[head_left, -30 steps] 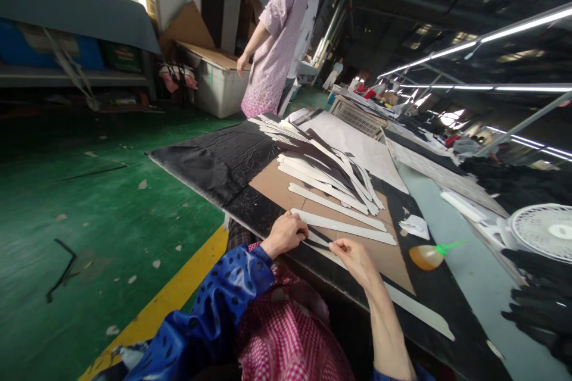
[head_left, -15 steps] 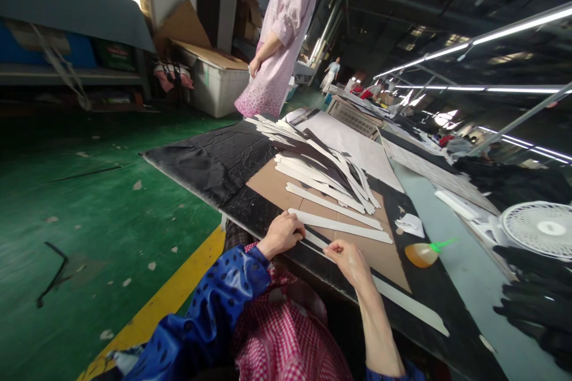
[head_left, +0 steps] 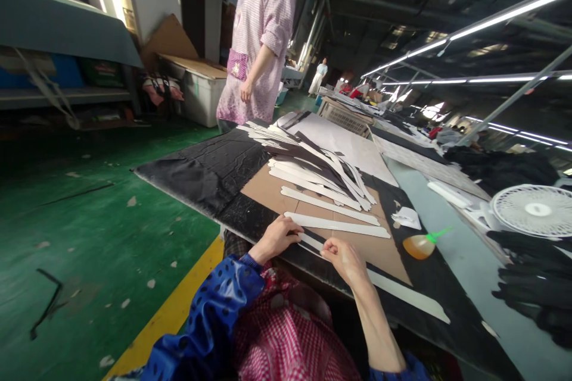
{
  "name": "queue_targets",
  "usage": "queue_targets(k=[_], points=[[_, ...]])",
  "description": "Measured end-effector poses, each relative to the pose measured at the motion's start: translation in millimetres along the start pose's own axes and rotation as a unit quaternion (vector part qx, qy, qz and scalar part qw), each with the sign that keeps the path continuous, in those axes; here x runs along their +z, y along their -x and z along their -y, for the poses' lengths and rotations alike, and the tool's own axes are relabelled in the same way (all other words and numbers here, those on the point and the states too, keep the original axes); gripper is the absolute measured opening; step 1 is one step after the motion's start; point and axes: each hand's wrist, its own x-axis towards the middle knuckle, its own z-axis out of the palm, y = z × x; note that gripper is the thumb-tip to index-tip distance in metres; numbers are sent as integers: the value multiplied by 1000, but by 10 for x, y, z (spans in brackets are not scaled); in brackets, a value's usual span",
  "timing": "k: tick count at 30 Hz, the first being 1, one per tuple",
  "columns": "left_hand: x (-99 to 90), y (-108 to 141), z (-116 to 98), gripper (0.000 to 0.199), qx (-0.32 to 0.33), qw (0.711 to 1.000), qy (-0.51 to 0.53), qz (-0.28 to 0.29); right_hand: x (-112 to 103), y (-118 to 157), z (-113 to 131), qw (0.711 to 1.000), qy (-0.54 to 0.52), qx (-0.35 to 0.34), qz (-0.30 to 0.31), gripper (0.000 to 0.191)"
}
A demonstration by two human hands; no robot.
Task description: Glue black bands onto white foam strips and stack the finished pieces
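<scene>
A long white strip [head_left: 409,296] lies slantwise along the near edge of the black-covered table, passing beneath my right hand. At its far left end, my left hand [head_left: 277,237] is closed, thumb and fingers pinched at the strip. My right hand [head_left: 345,259] is also closed, its fingertips pinching at the strip a short way along. Fingers cover part of what each hand grips. Just beyond my hands, a separate white strip [head_left: 339,225] rests on a brown cardboard sheet [head_left: 386,259]. Farther back spreads a pile of white and dark strips [head_left: 308,166].
To the right lie a squeeze bottle [head_left: 420,246] of amber liquid with a green nozzle, a crumpled white scrap [head_left: 407,218] and a white fan [head_left: 536,209]. Dark cloth [head_left: 531,292] is heaped beyond. A person in a pink checked smock [head_left: 257,47] stands past the table's far left side.
My view has shifted slightly. The person in the smock has turned, and a purple pocket now shows. My right hand has barely moved along the strip; both hands stay closed at it.
</scene>
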Motion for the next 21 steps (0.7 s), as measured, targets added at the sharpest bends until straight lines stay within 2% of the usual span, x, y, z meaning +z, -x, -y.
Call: queue_targets(k=[2, 4, 6, 8, 10, 16, 21], points=[[-24, 17, -2, 20, -11, 998, 43, -40, -7, 16, 20, 1000, 3, 7, 2, 7], [-52, 54, -23, 19, -26, 992, 72, -103, -8, 29, 31, 1000, 4, 15, 3, 7], [-79, 110, -67, 15, -24, 984, 72, -161, 1, 36, 30, 1000, 1, 16, -1, 8], [-93, 173, -128, 15, -7, 981, 43, -187, 16, 38, 20, 1000, -4, 10, -7, 8], [-77, 223, -188, 15, 6, 984, 5, -177, 30, 36, 10, 1000, -6, 5, -14, 8], [137, 251, -222, 13, 14, 994, -81, -78, 23, 39, 25, 1000, 4, 17, -6, 7], [203, 258, -190, 16, 5, 991, -121, -57, 6, 47, 43, 1000, 3, 28, -1, 7]])
